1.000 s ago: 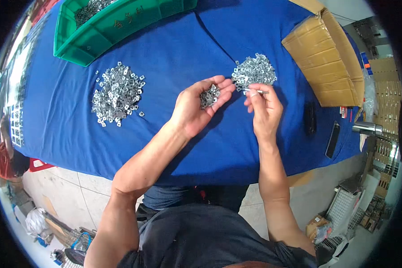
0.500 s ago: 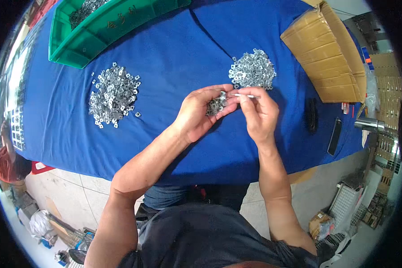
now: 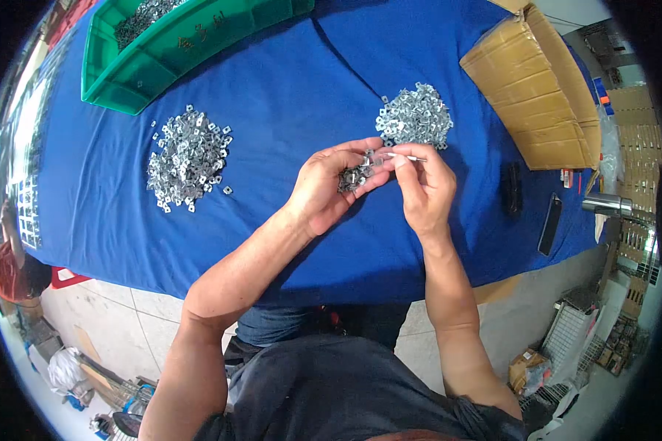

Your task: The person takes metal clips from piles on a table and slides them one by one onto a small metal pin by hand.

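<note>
My left hand [image 3: 318, 182] is turned palm up and cupped round several small metal clips [image 3: 354, 177], its thumb lying over them. My right hand [image 3: 429, 194] pinches a thin, pale, pen-like tool [image 3: 413, 157] between thumb and fingers. The tool's tip points left, at the fingers of my left hand, close to the clips; whether it touches one is too small to tell. Just beyond my hands lies a heap of similar metal clips [image 3: 418, 116]. Farther left on the blue cloth [image 3: 287, 95] is a second heap of clips [image 3: 187, 158].
A green bin [image 3: 198, 44] with dark small parts stands at the back left. At the right are an open cardboard box [image 3: 529, 95], a dark brush-like object [image 3: 513, 187], a black phone-like object [image 3: 549, 224] and a metal cylinder [image 3: 607, 204]. Another person [image 3: 13, 264] is at far left.
My right hand has shifted very slightly left with the tool. The clips in my left palm sit a little differently near the fingers. Both heaps look the same.
</note>
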`<state>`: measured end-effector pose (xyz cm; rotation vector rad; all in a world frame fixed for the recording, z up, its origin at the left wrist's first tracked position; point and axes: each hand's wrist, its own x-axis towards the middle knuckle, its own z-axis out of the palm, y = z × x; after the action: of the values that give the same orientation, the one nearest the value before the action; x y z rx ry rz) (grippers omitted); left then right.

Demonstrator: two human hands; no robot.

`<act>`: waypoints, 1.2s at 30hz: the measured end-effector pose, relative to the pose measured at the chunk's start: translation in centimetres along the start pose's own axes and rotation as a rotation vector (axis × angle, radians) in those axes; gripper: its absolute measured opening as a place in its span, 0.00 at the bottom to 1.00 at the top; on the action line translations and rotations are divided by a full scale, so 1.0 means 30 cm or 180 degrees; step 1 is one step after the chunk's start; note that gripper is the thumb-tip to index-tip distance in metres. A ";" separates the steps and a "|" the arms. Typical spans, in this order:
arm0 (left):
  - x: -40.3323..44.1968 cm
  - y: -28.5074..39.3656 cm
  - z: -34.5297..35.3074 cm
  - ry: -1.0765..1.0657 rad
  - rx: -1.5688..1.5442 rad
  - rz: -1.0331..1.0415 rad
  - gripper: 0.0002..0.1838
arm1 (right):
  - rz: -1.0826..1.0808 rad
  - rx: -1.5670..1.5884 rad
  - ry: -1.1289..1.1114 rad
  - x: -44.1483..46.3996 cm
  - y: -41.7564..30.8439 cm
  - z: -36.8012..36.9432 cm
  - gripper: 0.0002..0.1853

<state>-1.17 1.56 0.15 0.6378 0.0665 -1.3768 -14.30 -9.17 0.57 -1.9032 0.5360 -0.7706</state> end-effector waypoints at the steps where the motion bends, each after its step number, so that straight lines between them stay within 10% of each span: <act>1: 0.001 -0.002 -0.005 -0.0021 -0.0029 0.0005 0.21 | 0.0010 0.0102 0.0016 0.000 -0.004 0.000 0.05; 36: -0.001 -0.008 -0.002 -0.0114 0.0286 0.0004 0.20 | -0.0465 -0.0616 -0.0089 0.007 -0.011 0.005 0.04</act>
<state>-1.37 1.61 0.01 0.6876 -0.0245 -1.3956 -14.05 -9.06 0.87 -2.1478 0.4718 -0.8087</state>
